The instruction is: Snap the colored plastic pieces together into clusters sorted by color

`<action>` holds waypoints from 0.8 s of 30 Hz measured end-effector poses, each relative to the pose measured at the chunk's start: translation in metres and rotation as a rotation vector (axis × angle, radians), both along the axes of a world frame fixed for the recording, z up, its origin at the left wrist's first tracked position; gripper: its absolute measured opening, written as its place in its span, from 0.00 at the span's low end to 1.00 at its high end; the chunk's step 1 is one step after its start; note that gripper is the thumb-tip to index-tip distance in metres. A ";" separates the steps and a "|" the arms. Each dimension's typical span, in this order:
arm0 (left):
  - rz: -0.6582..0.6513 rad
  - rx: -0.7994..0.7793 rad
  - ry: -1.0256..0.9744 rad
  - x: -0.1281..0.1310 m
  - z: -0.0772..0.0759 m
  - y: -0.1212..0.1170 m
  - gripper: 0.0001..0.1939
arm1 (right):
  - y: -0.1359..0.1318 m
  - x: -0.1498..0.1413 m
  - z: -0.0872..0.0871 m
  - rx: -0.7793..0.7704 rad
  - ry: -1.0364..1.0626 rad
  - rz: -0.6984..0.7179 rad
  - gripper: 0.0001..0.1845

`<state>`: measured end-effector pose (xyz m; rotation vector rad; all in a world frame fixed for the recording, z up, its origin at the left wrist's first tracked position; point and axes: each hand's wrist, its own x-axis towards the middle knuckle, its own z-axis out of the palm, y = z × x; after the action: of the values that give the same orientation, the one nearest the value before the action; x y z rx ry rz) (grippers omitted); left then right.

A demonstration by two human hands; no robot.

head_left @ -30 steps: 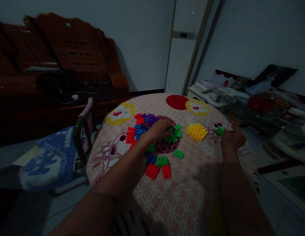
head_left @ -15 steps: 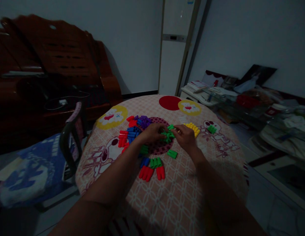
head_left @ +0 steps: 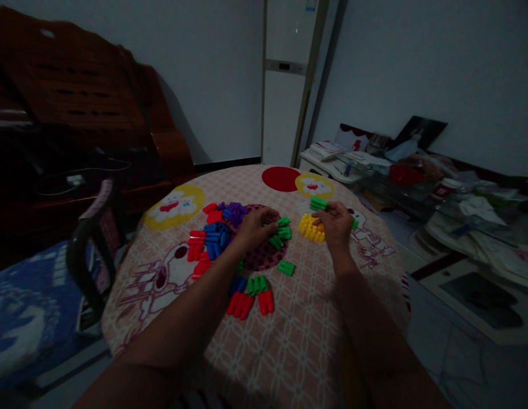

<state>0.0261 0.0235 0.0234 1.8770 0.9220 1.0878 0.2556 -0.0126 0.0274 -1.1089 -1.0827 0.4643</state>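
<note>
My left hand (head_left: 258,224) rests curled on a pile of green plastic pieces (head_left: 282,232) on a dark round mat (head_left: 264,257). My right hand (head_left: 336,223) is closed on a clump of green pieces (head_left: 318,203), held just above a yellow pile (head_left: 310,226). Left of my left hand lie blue pieces (head_left: 215,234), red pieces (head_left: 197,251) and purple pieces (head_left: 235,211). Nearer me are joined green and red pieces (head_left: 258,292) and one loose green piece (head_left: 285,267).
The round table (head_left: 289,341) has a pink patterned cloth. A dark chair (head_left: 91,250) stands at its left, a wooden sofa (head_left: 76,113) behind. Low shelves with papers and clutter (head_left: 400,165) run along the right wall. A white standing unit (head_left: 287,85) is at the back.
My right hand went from the far right to the green pile, then lifted away to the right holding a clump of green pieces. The view shifted left and my left hand stayed on the pile.
</note>
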 end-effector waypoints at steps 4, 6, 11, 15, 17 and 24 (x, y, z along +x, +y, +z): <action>0.063 0.052 0.170 -0.008 0.000 0.004 0.13 | 0.004 0.075 -0.010 -0.063 -0.044 -0.413 0.13; 0.054 0.051 0.201 -0.009 0.001 0.003 0.13 | -0.002 0.105 -0.016 -0.135 -0.206 -0.603 0.12; 0.073 0.076 0.277 -0.011 0.006 0.001 0.13 | -0.019 0.140 -0.021 -0.265 -0.574 -0.877 0.12; 0.133 0.129 0.389 -0.013 0.004 0.003 0.13 | -0.018 0.142 -0.028 -0.394 -0.690 -0.874 0.15; 0.130 0.180 0.447 -0.014 0.000 0.004 0.15 | -0.013 0.142 -0.033 -0.472 -0.752 -0.834 0.16; 0.099 0.264 0.531 -0.010 -0.010 0.006 0.18 | -0.002 0.143 -0.041 -0.546 -0.866 -0.741 0.18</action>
<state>0.0161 0.0291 0.0130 2.4262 1.2198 0.8045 0.3991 -0.0146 -0.0135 -2.1913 -1.1781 -0.3935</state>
